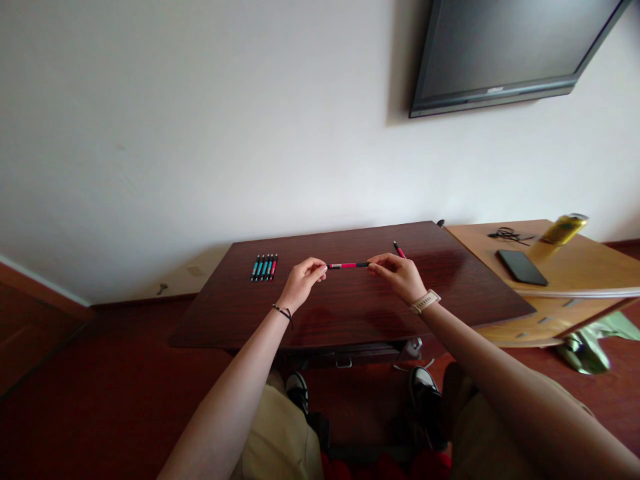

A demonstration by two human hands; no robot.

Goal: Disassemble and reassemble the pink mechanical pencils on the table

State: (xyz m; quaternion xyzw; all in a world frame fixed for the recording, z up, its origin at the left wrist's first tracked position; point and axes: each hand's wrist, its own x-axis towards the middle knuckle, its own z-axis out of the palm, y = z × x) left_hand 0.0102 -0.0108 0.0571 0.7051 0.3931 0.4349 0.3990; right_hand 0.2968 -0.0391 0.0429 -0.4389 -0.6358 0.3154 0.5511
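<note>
The left hand (306,277) is pinching one end of a pink-and-black pen (349,265) between thumb and fingers, while the right hand (400,275) is gripping the other end. The pen is stretching level between them, apparently just above the dark wood tabletop (310,323). A second pink pen (399,250) is lying beyond the right hand, partly hidden. To the left, a row of five pens (265,268), mostly blue, is resting side by side.
</note>
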